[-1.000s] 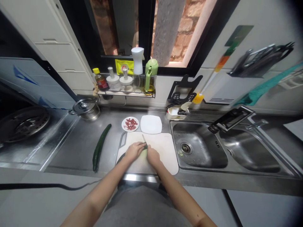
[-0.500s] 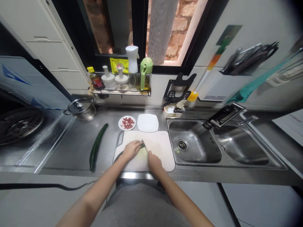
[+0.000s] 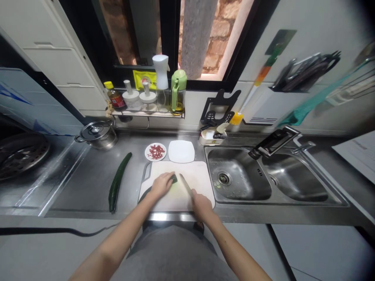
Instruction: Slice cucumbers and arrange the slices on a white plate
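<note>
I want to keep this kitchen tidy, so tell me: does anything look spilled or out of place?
Pale green scraps lie loose near the drain in the left sink basin, looking like unrinsed food waste. Nothing else stands out.

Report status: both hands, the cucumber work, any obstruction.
Left hand on cut cucumber, white board beneath. Right hand gripping knife, blade apart from cucumber. No obstruction visible between blade and cucumber.

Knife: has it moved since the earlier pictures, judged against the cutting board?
Yes. The knife has shifted right across the cutting board, closer to the board's right edge.
</note>
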### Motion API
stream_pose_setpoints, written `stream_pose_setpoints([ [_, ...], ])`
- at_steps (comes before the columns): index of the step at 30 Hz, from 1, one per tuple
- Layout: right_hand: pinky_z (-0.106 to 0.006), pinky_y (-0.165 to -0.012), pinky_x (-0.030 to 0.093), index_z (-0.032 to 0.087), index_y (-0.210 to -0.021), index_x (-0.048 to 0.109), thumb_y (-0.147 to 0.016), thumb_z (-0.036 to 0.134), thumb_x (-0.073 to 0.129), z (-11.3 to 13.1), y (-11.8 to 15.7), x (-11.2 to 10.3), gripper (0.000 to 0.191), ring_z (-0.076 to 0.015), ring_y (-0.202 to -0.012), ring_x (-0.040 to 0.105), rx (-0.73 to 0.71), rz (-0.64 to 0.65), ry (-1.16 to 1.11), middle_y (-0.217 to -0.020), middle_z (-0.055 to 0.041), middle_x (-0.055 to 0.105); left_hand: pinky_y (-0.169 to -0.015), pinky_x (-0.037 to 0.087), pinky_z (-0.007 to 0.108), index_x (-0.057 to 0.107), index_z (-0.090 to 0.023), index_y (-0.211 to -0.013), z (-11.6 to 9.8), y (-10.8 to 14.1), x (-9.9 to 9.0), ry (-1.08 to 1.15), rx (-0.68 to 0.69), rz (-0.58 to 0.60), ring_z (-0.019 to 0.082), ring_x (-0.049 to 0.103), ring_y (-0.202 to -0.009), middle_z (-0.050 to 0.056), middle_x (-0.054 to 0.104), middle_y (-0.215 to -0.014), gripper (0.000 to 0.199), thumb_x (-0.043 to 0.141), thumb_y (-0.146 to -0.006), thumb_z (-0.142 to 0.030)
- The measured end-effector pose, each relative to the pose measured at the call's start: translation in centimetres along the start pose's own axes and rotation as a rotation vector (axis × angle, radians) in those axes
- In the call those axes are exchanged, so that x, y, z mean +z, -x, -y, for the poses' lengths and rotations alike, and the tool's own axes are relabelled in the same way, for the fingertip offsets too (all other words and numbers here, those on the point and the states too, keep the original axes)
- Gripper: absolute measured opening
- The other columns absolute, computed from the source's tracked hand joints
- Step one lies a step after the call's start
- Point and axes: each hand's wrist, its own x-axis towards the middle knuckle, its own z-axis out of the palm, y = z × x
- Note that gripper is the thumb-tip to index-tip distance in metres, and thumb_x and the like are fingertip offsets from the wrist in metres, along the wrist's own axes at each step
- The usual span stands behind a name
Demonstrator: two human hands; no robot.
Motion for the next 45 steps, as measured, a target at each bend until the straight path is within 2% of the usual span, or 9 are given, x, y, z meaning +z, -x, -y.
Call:
stream_pose_setpoints([
  [6,-0.027,-0.068,0.041,0.027,-0.126,0.046,-0.092,0.013,0.034,-0.6,-0.2,-2.5,0.04,-0.0199,-0.087,0.064,-0.004,-0.093,0.106,-0.109,-0.0108,0.059,-0.098,0.046,0.037,0.059,-0.021,-0.121,-0.3,0.0,-0.3,0.031,-0.046,-0.04,0.021,0.058,-0.109,0.007,0.064,-0.117,0.033,0.047,-0.09,-0.027],
  [10,-0.028,-0.069,0.04,0.033,-0.137,0.039,-0.092,0.015,0.034,-0.7,-0.3,-2.7,0.048,-0.0192,-0.089,0.061,-0.025,-0.189,0.183,-0.119,-0.0099,0.053,-0.098,0.046,0.038,0.062,-0.02,-0.115,0.0,0.0,-0.4,0.135,-0.147,-0.181,0.021,0.058,-0.109,0.007,0.065,-0.116,0.031,0.044,-0.092,-0.029],
  [14,-0.029,-0.073,0.036,0.035,-0.136,0.041,-0.094,0.021,0.036,-0.9,-0.3,-2.3,0.045,-0.0194,-0.093,0.055,-0.066,-0.317,0.208,-0.121,-0.0089,0.051,-0.093,0.049,0.036,0.063,-0.018,-0.112,-0.1,-0.3,-1.1,0.326,-0.267,-0.305,0.02,0.061,-0.105,0.009,0.066,-0.113,0.032,0.042,-0.093,-0.033],
  [17,-0.029,-0.072,0.033,0.033,-0.133,0.045,-0.094,0.021,0.04,-1.1,-0.4,-2.0,0.042,-0.0183,-0.091,0.051,-0.085,-0.382,0.215,-0.119,-0.0093,0.052,-0.096,0.047,0.036,0.063,-0.018,-0.112,-0.7,-0.4,-2.0,0.389,-0.242,-0.271,0.02,0.059,-0.108,0.008,0.065,-0.115,0.032,0.049,-0.09,-0.037],
  [22,-0.029,-0.068,0.027,0.032,-0.129,0.05,-0.092,0.021,0.044,-1.3,-0.6,-1.3,0.039,-0.0177,-0.085,0.049,-0.147,-0.51,0.259,-0.114,-0.0087,0.055,-0.104,0.039,0.041,0.066,-0.021,-0.111,-1.9,-0.5,-3.2,0.287,-0.098,-0.102,0.025,0.051,-0.118,0.01,0.059,-0.124,0.037,0.062,-0.081,-0.043],
  [29,-0.029,-0.067,0.025,0.031,-0.127,0.054,-0.088,0.018,0.05,-2.2,-0.9,-0.4,0.042,-0.0168,-0.08,0.047,-0.258,-0.611,0.29,-0.109,-0.0081,0.057,-0.099,0.04,0.037,0.07,-0.022,-0.095,-2.4,-1.2,-3.7,0.282,-0.037,0.035,0.023,0.055,-0.11,0.007,0.064,-0.111,0.021,0.061,-0.081,-0.033],
  [38,-0.028,-0.066,0.025,0.03,-0.126,0.056,-0.085,0.017,0.052,-2.4,-1.6,0.3,0.043,-0.0151,-0.077,0.046,-0.296,-0.62,0.281,-0.108,-0.008,0.056,-0.088,0.044,0.032,0.065,-0.019,-0.082,-2.7,-1.5,-2.8,0.393,-0.059,0.001,0.018,0.057,-0.092,0.004,0.066,-0.092,0.011,0.059,-0.074,-0.015],
  [42,-0.027,-0.064,0.025,0.03,-0.123,0.057,-0.087,0.017,0.051,-2.6,-1.9,0.3,0.039,-0.014,-0.074,0.047,-0.275,-0.622,0.293,-0.106,-0.0072,0.057,-0.087,0.043,0.03,0.064,-0.019,-0.079,-2.6,-1.5,-3.1,0.377,-0.151,-0.087,0.018,0.058,-0.091,0.003,0.066,-0.09,0.007,0.058,-0.075,-0.017],
  [45,-0.027,-0.062,0.024,0.031,-0.121,0.059,-0.087,0.016,0.05,-2.9,-2.1,0.1,0.038,-0.0133,-0.073,0.047,-0.249,-0.629,0.287,-0.105,-0.0065,0.057,-0.078,0.045,0.026,0.063,-0.019,-0.08,-1.6,-1.7,-3.3,0.417,-0.311,-0.186,0.015,0.06,-0.081,0.001,0.066,-0.082,0.005,0.059,-0.077,-0.02],
])
